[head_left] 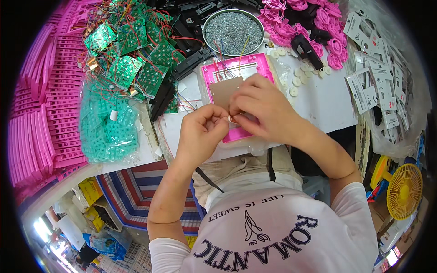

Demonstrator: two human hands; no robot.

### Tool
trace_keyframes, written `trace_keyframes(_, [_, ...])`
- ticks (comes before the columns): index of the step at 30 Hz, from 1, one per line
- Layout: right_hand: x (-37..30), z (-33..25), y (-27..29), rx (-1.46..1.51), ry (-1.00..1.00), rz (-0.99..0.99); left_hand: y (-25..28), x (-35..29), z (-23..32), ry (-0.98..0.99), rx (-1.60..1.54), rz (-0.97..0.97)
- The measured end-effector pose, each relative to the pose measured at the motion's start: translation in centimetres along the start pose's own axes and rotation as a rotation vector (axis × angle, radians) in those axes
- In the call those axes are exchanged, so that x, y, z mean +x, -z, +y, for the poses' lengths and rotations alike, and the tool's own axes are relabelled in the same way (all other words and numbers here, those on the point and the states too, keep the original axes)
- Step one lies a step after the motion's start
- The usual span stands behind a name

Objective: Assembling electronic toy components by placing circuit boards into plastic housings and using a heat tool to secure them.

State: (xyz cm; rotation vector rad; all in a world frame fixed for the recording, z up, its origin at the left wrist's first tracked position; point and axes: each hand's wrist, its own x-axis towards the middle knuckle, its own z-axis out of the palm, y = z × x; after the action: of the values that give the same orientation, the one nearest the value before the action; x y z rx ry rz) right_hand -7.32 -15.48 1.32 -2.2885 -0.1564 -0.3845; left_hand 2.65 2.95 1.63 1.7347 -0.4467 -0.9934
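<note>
Pink frame (217, 73) under your hands; left hand (200, 132) and right hand (261, 109) pinch small white part (230, 118) at grey panel (225, 92). Fitting step likely; next needs steady press.

A white worktable (327, 102) stands over a striped tarp (132, 191), with a yellow fan (404, 191) beside it.

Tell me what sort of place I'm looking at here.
Probably a small assembly workbench for plastic electronic toys: a round metal bowl of screws, heaps of green circuit boards with red wires, and stacked pink plastic frames.
</note>
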Motion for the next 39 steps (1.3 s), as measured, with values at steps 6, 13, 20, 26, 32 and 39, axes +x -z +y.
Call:
trace_keyframes(6, [-2.0,-2.7,-0.8,0.076,-0.233,0.209,-2.4,-1.2,-1.6,-0.287,-0.037,0.127])
trace_keyframes(13, [-3.0,-2.8,-1.7,0.289,-0.426,0.202,-2.0,-1.0,-1.4,-0.3,0.182,0.096])
trace_keyframes(20, [-2.6,-1.3,-2.1,-0.164,0.114,0.187,0.9,2.2,2.2,0.213,-0.094,-0.334])
trace_keyframes(26, [-2.6,-1.0,-1.9,-0.319,0.187,0.044,2.4,4.1,3.7,0.007,0.347,-0.534])
trace_keyframes(32, [-2.3,-0.9,-2.6,-0.366,0.194,0.01,2.0,3.2,2.8,-0.577,0.688,-0.283])
trace_keyframes(39, [-1.9,-0.9,-2.2,-0.372,0.212,-0.051,2.2,2.5,1.2,-0.559,0.595,-0.076])
